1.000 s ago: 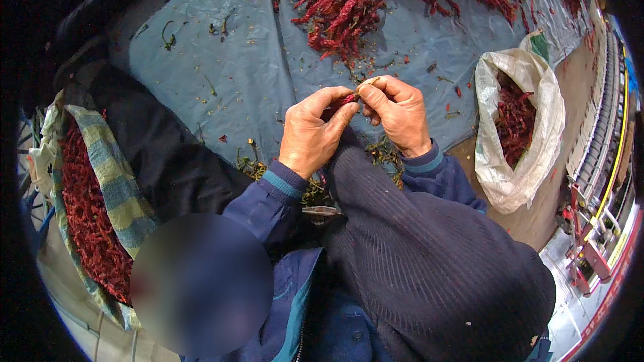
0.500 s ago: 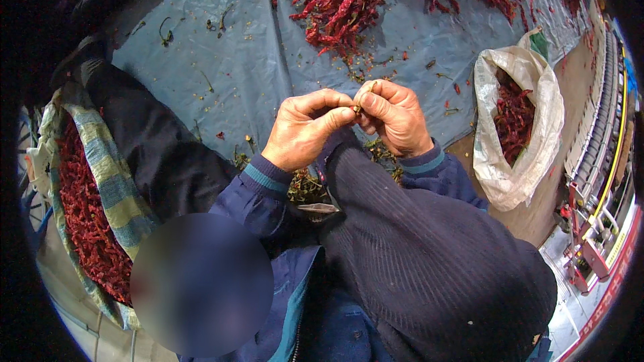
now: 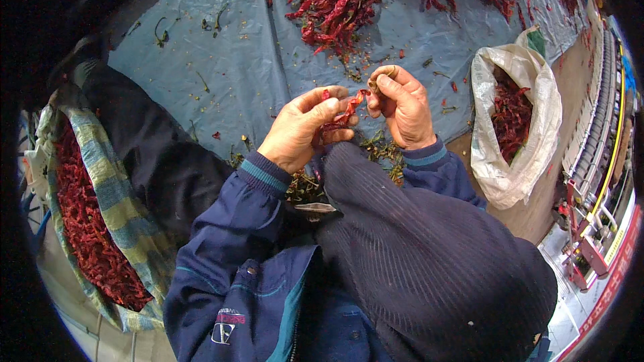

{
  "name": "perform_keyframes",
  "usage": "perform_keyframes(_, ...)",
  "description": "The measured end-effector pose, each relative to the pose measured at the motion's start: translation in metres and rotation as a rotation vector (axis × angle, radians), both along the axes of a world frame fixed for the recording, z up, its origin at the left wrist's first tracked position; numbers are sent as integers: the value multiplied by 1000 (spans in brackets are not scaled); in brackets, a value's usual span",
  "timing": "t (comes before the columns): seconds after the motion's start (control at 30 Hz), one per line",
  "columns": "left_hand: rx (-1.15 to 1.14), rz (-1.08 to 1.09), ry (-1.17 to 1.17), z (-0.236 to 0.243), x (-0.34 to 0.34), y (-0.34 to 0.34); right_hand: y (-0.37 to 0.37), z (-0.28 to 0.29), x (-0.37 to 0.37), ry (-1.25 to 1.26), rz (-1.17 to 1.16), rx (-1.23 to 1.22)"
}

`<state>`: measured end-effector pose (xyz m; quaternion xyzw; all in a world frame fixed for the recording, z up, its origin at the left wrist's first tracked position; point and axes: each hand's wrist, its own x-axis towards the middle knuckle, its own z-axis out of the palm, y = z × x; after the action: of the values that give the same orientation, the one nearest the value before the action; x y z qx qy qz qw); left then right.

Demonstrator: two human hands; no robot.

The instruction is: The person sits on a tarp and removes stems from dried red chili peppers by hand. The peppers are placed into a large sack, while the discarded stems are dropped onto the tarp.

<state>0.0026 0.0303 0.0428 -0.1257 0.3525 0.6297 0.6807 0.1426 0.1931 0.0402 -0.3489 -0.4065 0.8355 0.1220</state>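
Observation:
A dried red chili pepper [image 3: 345,115] lies in the curled fingers of my left hand [image 3: 302,126], its upper end reaching over toward the other hand. Close beside it, my right hand [image 3: 404,104] is closed in a pinch, thumb against forefinger. A small brownish stem-like bit [image 3: 373,84] shows at those fingertips; whether it is still joined to the pepper I cannot tell. Both hands are above my raised knee and the blue sheet [image 3: 248,87]. Under them, green-brown stems and scraps [image 3: 384,152] lie between my legs.
Dried chili peppers [image 3: 332,10] are heaped on the sheet's far side. At right stands an open white woven sack [image 3: 547,121] with chilies inside, beside a metal-framed machine [image 3: 590,228]. A checked sack [image 3: 107,181] full of chilies leans at left, along my dark-trousered leg.
My hands, which met fingertip to fingertip, have moved slightly apart. The red pepper now shows plainly in my left hand, and my right hand has risen a little.

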Motion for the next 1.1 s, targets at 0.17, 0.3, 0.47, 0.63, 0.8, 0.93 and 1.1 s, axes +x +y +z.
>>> perform_keyframes(0.17, 1, 5, -30, -8, -1, -5, 6, -5, 2, -183, -40, 243)
perform_keyframes(0.3, -24, 105, -97, -10, 0, -3, 0, 12, -5, -343, 115, 503)
perform_keyframes(0.47, -17, -44, 134, -23, 9, -3, -17, 0, -8, -281, 356, 608)
perform_keyframes(0.63, -64, 32, 34, -11, 6, -4, -16, 11, -10, -241, 166, 437)
perform_keyframes(0.8, 1, 95, -63, -15, 1, -7, -18, 7, -4, -191, 174, 546)
perform_keyframes(0.93, -15, -51, 136, -17, 5, -8, -18, 7, -7, -170, 479, 1191)
perform_keyframes(1.1, -116, -74, 291, -28, 4, -21, -5, -6, -31, -283, 278, 1181)
